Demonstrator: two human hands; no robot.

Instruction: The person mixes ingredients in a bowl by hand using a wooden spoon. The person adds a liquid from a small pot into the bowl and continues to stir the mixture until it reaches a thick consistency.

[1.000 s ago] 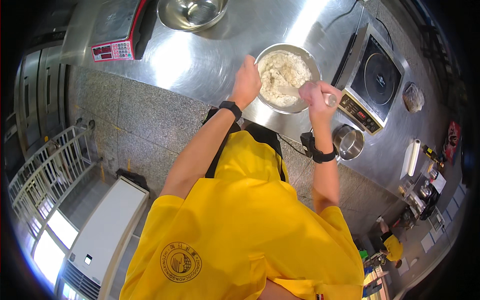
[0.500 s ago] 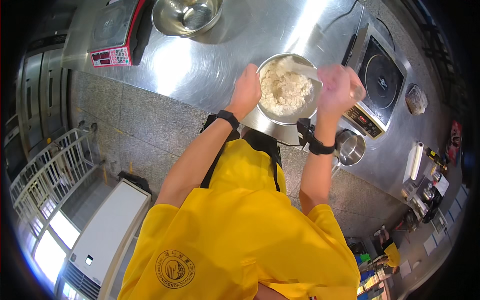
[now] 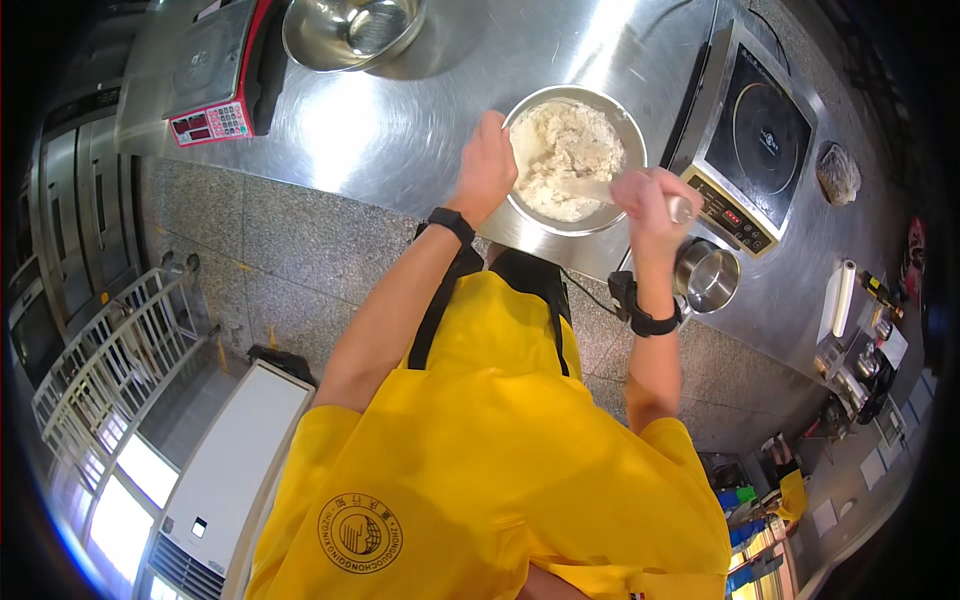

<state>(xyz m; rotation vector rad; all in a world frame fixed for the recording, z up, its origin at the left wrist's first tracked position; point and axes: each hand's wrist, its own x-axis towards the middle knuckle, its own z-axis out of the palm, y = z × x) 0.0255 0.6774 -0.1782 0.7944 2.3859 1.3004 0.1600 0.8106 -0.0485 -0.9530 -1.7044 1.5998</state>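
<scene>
A steel mixing bowl (image 3: 635,145) stands near the front edge of the metal worktop. Inside it lies a pale, lumpy flour mixture (image 3: 580,140), looser and more powdery on the left. My left hand (image 3: 487,165) is closed on the bowl's left rim. In my right hand (image 3: 650,203), at the lower right of the bowl, is the handle of a spatula (image 3: 588,189). Its pale blade reaches down into the lower part of the mixture; the tip is hard to make out.
An induction cooker (image 3: 765,135) sits to the right, with a small steel pot (image 3: 708,278) in front of it. Beyond is a bagged lump (image 3: 838,174). At the far left are a red scale (image 3: 212,124) and another steel bowl (image 3: 352,40). A person (image 3: 791,495) is in the distance.
My right hand has moved the spatula from the upper right of the bowl down to its lower part. The mixture's surface has shifted. My left hand still grips the rim.
</scene>
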